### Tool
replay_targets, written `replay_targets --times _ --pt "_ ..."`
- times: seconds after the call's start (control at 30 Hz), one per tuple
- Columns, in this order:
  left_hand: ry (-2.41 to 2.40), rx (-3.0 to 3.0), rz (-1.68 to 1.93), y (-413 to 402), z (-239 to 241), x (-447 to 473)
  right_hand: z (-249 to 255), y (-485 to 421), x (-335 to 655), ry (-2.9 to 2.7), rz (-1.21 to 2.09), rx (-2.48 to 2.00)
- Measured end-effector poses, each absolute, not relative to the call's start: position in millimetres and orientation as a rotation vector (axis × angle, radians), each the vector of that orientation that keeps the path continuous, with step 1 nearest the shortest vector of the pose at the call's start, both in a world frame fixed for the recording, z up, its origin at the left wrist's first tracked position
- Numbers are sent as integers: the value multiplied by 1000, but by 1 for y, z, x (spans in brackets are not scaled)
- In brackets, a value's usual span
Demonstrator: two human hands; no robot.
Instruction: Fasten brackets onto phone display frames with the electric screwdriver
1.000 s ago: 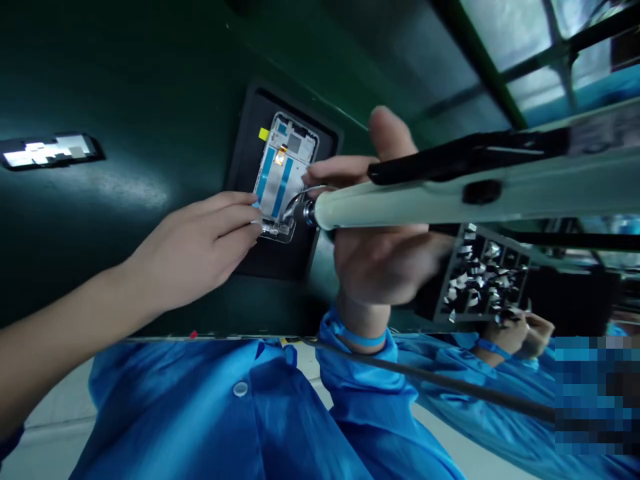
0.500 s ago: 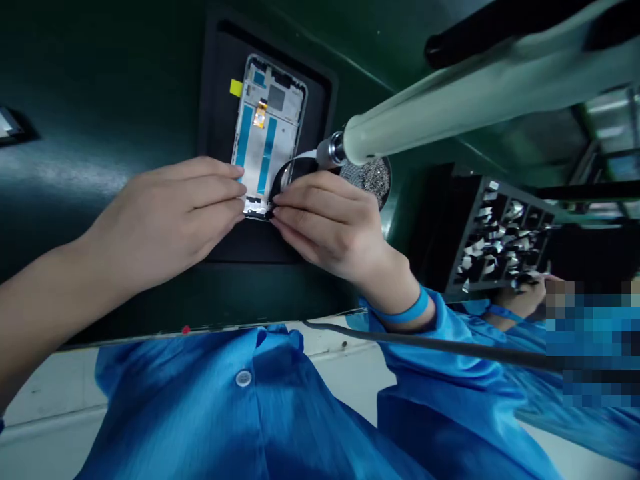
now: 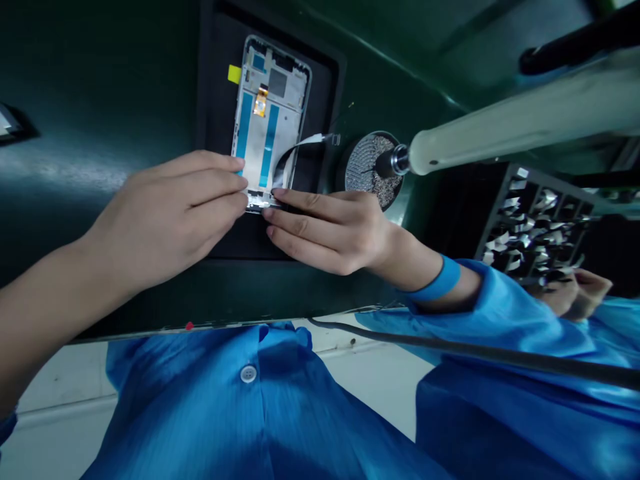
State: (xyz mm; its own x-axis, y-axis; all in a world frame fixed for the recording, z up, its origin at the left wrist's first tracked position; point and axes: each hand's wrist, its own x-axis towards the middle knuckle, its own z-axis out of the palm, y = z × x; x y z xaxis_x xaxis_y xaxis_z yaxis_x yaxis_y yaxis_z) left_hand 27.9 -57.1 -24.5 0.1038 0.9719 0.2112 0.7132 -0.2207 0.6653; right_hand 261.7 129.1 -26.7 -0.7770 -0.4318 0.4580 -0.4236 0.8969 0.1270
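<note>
Since half a second ago: electric screwdriver [image 3: 525, 120] has swung off to the right. Its bit was at the flex cable and now sits over the round screw dish [image 3: 367, 167]. Right hand [image 3: 330, 230] has gone from a pinch to nearly flat. Left hand [image 3: 170, 213] hasn't shifted.

Phone frame [image 3: 270, 120] lies seated in the black fixture [image 3: 325, 80] on the green bench [image 3: 100, 100], back side up. On the frame: two blue strips, an orange connector [image 3: 260, 101] near the far end, a yellow tab [image 3: 234, 73] at the far left corner.

Left hand: fingers bent and close together, tips pressed on the near left edge of the frame. Thumb is hidden, so can't tell whether it's gripping anything.

Right hand: fingers stretched out and spread narrow. Index tip rests on the small module [image 3: 260, 200] at the frame's near edge, almost meeting the left fingertips. It holds nothing.

Flex cable [image 3: 300, 145] loops up from the near end of the frame, with its free end lying out to the right over the fixture.

Further right, past the screw dish: a black compartment tray [image 3: 530, 227] of small metal parts, with a co-worker's hands [image 3: 575, 293] at its near edge. A black cord [image 3: 500, 357] runs across over the right sleeve.
</note>
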Motion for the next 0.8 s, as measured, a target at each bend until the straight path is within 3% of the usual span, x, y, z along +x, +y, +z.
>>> replay_targets --times 0.43,0.8 --pt "1809 2463 610 -90 -31 44 -23 132 248 -2458 -55 633" --pt "1806 2424 689 -90 -36 47 -20 137 255 -2584 13 653"
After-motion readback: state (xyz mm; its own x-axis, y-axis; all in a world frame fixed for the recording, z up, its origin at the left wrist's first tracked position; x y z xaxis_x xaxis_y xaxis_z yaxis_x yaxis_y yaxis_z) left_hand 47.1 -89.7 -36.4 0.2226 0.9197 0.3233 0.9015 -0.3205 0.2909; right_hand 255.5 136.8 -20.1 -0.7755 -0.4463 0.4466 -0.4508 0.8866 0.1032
